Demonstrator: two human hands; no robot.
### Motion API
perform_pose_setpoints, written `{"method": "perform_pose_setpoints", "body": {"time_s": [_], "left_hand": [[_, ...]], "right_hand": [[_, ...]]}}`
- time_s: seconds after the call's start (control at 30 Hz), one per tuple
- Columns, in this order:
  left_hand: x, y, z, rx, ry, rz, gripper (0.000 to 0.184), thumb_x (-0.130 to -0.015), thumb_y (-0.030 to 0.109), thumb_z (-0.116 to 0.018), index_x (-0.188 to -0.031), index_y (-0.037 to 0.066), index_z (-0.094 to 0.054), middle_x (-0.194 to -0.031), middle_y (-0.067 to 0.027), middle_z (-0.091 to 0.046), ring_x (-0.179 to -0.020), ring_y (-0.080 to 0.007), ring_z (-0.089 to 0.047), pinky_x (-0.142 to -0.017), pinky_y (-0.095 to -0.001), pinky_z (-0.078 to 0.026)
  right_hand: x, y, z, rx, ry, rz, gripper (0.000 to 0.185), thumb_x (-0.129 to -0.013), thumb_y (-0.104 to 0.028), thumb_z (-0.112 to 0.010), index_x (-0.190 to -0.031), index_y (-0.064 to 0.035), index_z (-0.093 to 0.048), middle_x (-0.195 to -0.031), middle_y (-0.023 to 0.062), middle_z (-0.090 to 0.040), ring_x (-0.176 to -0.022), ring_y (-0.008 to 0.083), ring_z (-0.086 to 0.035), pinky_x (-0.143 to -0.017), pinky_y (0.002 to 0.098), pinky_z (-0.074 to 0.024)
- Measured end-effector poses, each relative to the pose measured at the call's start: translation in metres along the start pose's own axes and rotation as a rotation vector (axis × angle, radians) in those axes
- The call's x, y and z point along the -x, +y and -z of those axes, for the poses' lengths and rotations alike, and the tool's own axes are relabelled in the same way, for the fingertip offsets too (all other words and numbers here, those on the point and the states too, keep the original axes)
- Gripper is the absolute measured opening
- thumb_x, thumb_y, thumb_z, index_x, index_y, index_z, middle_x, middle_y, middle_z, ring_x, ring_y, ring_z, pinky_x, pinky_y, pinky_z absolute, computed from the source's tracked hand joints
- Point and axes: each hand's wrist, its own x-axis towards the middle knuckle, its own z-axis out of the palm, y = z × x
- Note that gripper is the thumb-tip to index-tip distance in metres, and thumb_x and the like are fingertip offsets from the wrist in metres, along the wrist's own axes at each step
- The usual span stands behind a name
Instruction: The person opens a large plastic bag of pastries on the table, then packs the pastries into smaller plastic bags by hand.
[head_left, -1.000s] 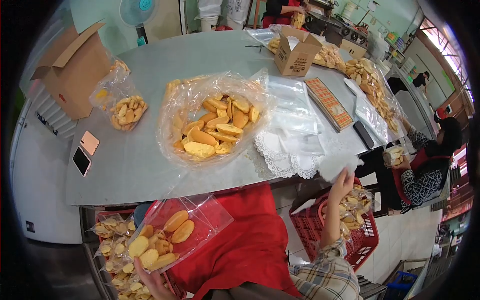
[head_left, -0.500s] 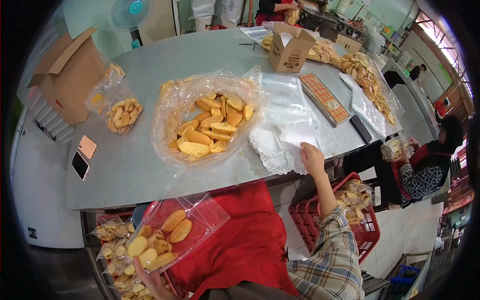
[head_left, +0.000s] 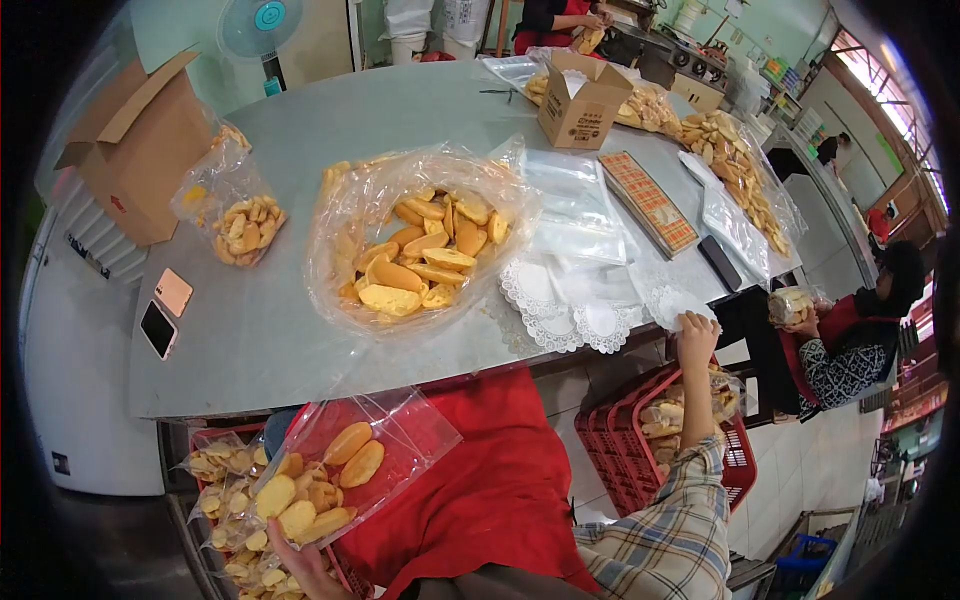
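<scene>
My left hand (head_left: pixel 300 562) holds the lower edge of a clear plastic bag (head_left: pixel 415 425) with bread slices (head_left: pixel 296 518) in it, over my red apron. At the table's front right edge, my right hand (head_left: pixel 697 335) pinches a white lacy paper doily (head_left: pixel 672 304). To its left, more doilies (head_left: pixel 548 305) lie beside flat clear bags (head_left: pixel 575 215). A large open plastic bag of bread pieces (head_left: pixel 430 255) stands mid-table.
Red baskets (head_left: pixel 625 430) of bagged bread stand at both sides of my lap. The table (head_left: pixel 260 340) bears phones (head_left: pixel 158 325), a small carton (head_left: pixel 583 105), a patterned box (head_left: pixel 648 205) and a black object (head_left: pixel 719 262). A seated person (head_left: pixel 850 340) works at right.
My right hand moved left over the doilies, then back right to the table edge, with a doily in its fingers. My left hand and its bag stay almost still.
</scene>
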Motion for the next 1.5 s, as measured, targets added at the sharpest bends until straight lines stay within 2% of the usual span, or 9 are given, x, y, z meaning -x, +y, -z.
{"method": "perform_pose_setpoints", "body": {"time_s": [0.07, 0.2, 0.43, 0.7, 0.77, 0.8, 0.87, 1.2, 1.5], "left_hand": [[0.001, -0.001, -0.002, 0.006, 0.051, -0.03, 0.06, -0.079, 0.04, -0.057, -0.124, 0.005, -0.039, -0.123, -0.011, -0.044, -0.113, -0.025, -0.044, -0.093, -0.0396, -0.037], [0.004, -0.001, -0.003, 0.083, 0.048, 0.007, 0.06, -0.079, 0.04, -0.057, -0.124, 0.005, -0.039, -0.123, -0.0113, -0.044, -0.113, -0.0245, -0.044, -0.093, -0.0392, -0.038], [-0.001, -0.005, 0.009, 0.012, -0.052, -0.066, 0.054, -0.08, 0.039, -0.055, -0.121, 0.006, -0.041, -0.119, -0.0113, -0.046, -0.109, -0.0265, -0.047, -0.091, -0.0417, -0.04], [0.007, -0.007, 0.005, -0.005, -0.133, -0.079, 0.057, -0.083, 0.041, -0.051, -0.124, 0.005, -0.038, -0.121, -0.0118, -0.045, -0.112, -0.0268, -0.045, -0.09, -0.041, -0.041], [0.053, -0.002, -0.029, -0.352, -0.235, -0.521, 0.052, -0.082, 0.039, -0.052, -0.122, 0.008, -0.039, -0.116, -0.0115, -0.048, -0.107, -0.027, -0.049, -0.088, -0.0421, -0.041], [0.045, -0.001, -0.026, -0.351, -0.237, -0.523, 0.052, -0.082, 0.039, -0.052, -0.122, 0.008, -0.039, -0.116, -0.0115, -0.048, -0.107, -0.027, -0.049, -0.088, -0.0421, -0.041], [0.017, 0.002, -0.017, -0.006, 0.003, -0.06, 0.053, -0.083, 0.039, -0.051, -0.123, 0.007, -0.038, -0.116, -0.0113, -0.048, -0.107, -0.0268, -0.048, -0.09, -0.0411, -0.04], [-0.005, -0.008, 0.012, 0.022, -0.125, -0.083, 0.049, -0.083, 0.037, -0.052, -0.119, 0.006, -0.041, -0.116, -0.0109, -0.048, -0.106, -0.0253, -0.049, -0.089, -0.0401, -0.041], [0.027, 0.004, -0.016, 0.059, -0.103, -0.021, 0.053, -0.082, 0.036, -0.054, -0.121, 0.004, -0.039, -0.118, -0.0112, -0.047, -0.108, -0.0259, -0.047, -0.09, -0.0402, -0.04]], "right_hand": [[-0.003, -0.003, 0.012, 0.094, -0.154, -0.014, 0.017, -0.071, -0.007, -0.051, -0.084, -0.0103, -0.061, -0.098, 0.0016, -0.061, -0.093, 0.0195, -0.055, -0.087, 0.0427, -0.0339], [-0.001, -0.019, 0.003, 0.156, -0.113, 0.087, 0.018, -0.071, -0.008, -0.051, -0.086, -0.0105, -0.061, -0.098, 0.002, -0.061, -0.094, 0.0192, -0.055, -0.088, 0.042, -0.033], [-0.006, -0.061, -0.023, -0.356, 0.075, 0.061, 0.025, -0.066, 0.004, -0.052, -0.089, -0.0047, -0.059, -0.097, 0.0118, -0.061, -0.087, 0.0278, -0.059, -0.072, 0.0376, -0.0467], [-0.014, -0.087, -0.029, -0.467, 0.268, 0.036, 0.026, -0.062, 0.005, -0.055, -0.087, -0.0012, -0.056, -0.088, 0.0135, -0.059, -0.082, 0.0325, -0.056, -0.073, 0.0391, -0.0453], [-0.009, -0.084, -0.036, -0.496, 0.182, -0.034, 0.023, -0.06, 0.006, -0.055, -0.082, -0.0007, -0.055, -0.079, 0.0138, -0.057, -0.076, 0.0327, -0.055, -0.069, 0.0395, -0.0448], [-0.01, -0.087, -0.04, -0.496, 0.184, -0.036, 0.023, -0.06, 0.006, -0.055, -0.082, -0.0007, -0.055, -0.079, 0.0138, -0.057, -0.076, 0.0327, -0.055, -0.069, 0.0395, -0.0448], [-0.013, -0.099, -0.047, -0.664, 0.23, 0.129, 0.02, -0.058, 0.007, -0.055, -0.077, -0.0004, -0.055, -0.076, 0.0141, -0.056, -0.073, 0.0322, -0.055, -0.064, 0.0393, -0.0447], [-0.018, -0.13, 0.0, -0.543, 0.033, -0.006, 0.011, -0.073, -0.01, -0.057, -0.081, -0.0021, -0.059, -0.085, 0.0134, -0.06, -0.075, 0.0306, -0.057, -0.065, 0.0361, -0.0468], [-0.024, -0.143, -0.024, -0.599, 0.008, -0.072, 0.013, -0.075, -0.008, -0.056, -0.085, -0.0008, -0.059, -0.084, 0.015, -0.059, -0.079, 0.0307, -0.056, -0.068, 0.0371, -0.0462]]}}
